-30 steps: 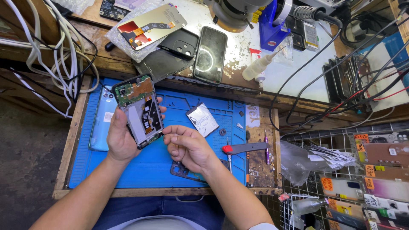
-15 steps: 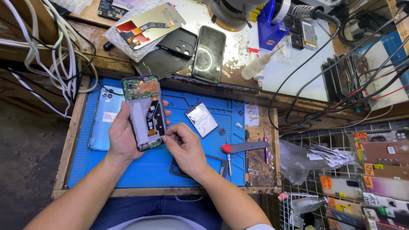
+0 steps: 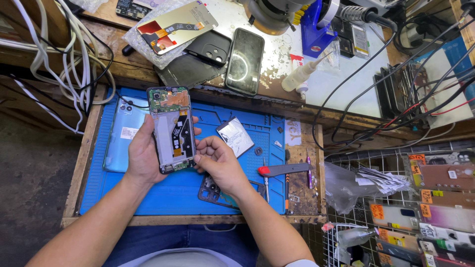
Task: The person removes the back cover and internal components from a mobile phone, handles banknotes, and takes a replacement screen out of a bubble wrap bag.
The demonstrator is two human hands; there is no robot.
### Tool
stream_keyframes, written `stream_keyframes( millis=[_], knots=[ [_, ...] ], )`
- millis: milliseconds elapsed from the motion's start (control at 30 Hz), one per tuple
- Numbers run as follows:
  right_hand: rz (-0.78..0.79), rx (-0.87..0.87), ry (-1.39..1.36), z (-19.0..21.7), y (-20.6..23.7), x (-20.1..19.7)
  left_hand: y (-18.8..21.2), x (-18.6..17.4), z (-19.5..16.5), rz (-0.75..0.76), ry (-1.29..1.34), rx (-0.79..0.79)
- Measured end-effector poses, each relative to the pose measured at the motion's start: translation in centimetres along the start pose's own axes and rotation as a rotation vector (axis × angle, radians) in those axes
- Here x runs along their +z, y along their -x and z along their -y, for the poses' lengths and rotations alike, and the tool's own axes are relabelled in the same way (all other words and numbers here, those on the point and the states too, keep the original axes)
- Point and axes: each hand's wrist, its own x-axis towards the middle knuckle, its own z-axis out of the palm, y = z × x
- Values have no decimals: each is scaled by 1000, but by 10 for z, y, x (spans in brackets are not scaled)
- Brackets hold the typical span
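My left hand (image 3: 143, 155) grips the opened phone (image 3: 171, 129), my right hand (image 3: 220, 163) pinching its edge, orange-labelled packets (image 3: 391, 213) far right.

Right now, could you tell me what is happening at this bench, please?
A person holds an opened phone in the left hand, its back off and circuit boards showing. The right hand touches its lower right edge. It is held above a blue work mat, with a light blue back cover and a red-handled screwdriver beside it.
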Motion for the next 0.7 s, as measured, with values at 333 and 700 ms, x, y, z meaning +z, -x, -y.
stream_keyframes(
  millis=[333,700],
  knots=[
    [11,-68,58,4,2,7,2,-1,2,15,-36,7],
    [52,-92,3,2,2,7,6,1,6,25,-72,16]
  ],
)
